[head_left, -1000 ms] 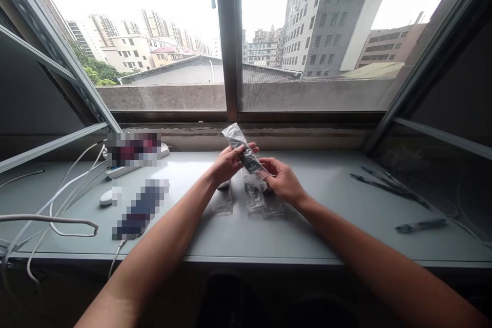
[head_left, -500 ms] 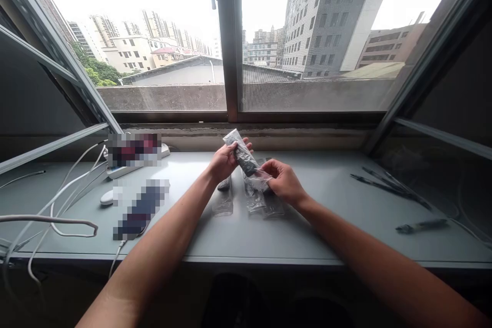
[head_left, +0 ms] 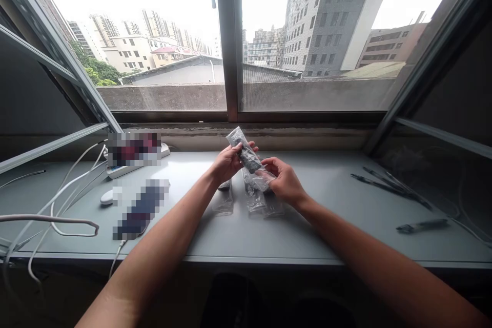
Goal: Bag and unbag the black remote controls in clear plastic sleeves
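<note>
A clear plastic bag [head_left: 248,152] with a dark, elongated item inside is held up slantwise between my hands; what the item is I cannot tell. My left hand [head_left: 229,162] grips the bag's upper part, thumb on top and fingers beneath. At the lower end, the fingers of my right hand [head_left: 281,178] pinch the loose plastic. Under and beside my hands, similar bags lie on the table: one bag [head_left: 223,202] to the left, and another bag [head_left: 254,204] close to a third bag [head_left: 273,207] on the right, partly hidden by my hands.
Pens [head_left: 388,187] lie on the grey table [head_left: 323,236] at right, with a single pen [head_left: 422,226] nearer the front edge. On the left are white cables [head_left: 57,200], a power strip [head_left: 166,150], a white mouse-like object [head_left: 107,197] and a blurred-out item [head_left: 141,210]. A window stands behind.
The held bag has shifted slightly right and turned a little. My left hand has moved slightly right with it, while my right fingers still hold the lower end.
</note>
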`<state>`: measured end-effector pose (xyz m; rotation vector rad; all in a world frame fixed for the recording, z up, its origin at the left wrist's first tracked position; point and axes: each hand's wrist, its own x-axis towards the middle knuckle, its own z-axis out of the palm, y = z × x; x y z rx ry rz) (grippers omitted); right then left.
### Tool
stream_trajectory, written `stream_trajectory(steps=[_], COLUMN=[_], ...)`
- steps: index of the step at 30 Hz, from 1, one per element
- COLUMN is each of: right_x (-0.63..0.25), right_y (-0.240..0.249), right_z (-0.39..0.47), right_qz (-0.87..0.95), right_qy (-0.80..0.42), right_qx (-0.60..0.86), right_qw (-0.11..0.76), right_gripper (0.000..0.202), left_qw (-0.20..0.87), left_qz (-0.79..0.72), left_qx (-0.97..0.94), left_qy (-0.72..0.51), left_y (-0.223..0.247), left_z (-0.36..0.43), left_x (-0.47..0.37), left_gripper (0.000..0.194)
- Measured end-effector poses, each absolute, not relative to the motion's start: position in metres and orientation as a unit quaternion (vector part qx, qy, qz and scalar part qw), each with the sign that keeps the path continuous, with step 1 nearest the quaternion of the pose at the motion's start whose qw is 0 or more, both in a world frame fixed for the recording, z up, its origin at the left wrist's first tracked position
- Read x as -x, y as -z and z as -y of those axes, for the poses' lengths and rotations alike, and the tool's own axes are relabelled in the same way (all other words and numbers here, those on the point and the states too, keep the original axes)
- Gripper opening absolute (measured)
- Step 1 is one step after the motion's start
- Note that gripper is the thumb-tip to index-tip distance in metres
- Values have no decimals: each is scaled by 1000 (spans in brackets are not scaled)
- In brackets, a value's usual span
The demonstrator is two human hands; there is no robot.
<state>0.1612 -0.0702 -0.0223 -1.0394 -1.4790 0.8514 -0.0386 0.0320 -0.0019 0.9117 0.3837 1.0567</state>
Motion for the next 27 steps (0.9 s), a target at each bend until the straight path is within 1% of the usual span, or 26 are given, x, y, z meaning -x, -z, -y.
stream_trajectory(steps=[3, 7, 9, 10, 12, 13, 14, 16, 18, 22, 27], right_x=[-162, -164, -166, -168, -169, -170, -170, -168, -166, -164, -164], right_y=[23, 21, 19, 18, 15, 14, 13, 13, 14, 18, 17], right_z=[70, 67, 65, 64, 64, 65, 66, 68, 69, 68, 70], right_qz=[631, 614, 583, 571, 570, 586, 611, 671, 710, 713, 712], right_qy=[-349, -376, -392, -393, -375, -355, -330, -282, -251, -258, -278], right_qx=[436, 427, 434, 439, 455, 465, 475, 485, 482, 469, 450], right_qw=[538, 547, 564, 572, 572, 561, 540, 485, 448, 453, 462], right_gripper=[35, 46, 40, 39, 52, 59, 61, 56, 48, 43, 43], left_qw=[748, 714, 697, 694, 694, 696, 700, 707, 716, 723, 708], left_qz=[-190, -223, -234, -234, -223, -213, -202, -179, -161, -150, -197], left_qx=[-398, -352, -339, -339, -354, -366, -380, -413, -442, -466, -458], left_qy=[-497, -563, -587, -590, -586, -579, -570, -545, -516, -487, -500], left_y=[4, 7, 7, 7, 7, 6, 6, 6, 5, 2, 6], left_z=[-38, -47, -48, -48, -45, -43, -40, -34, -28, -22, -37], left_x=[39, 42, 43, 43, 41, 40, 38, 34, 32, 34, 40], left_gripper=[25, 44, 47, 46, 36, 31, 27, 23, 23, 26, 35])
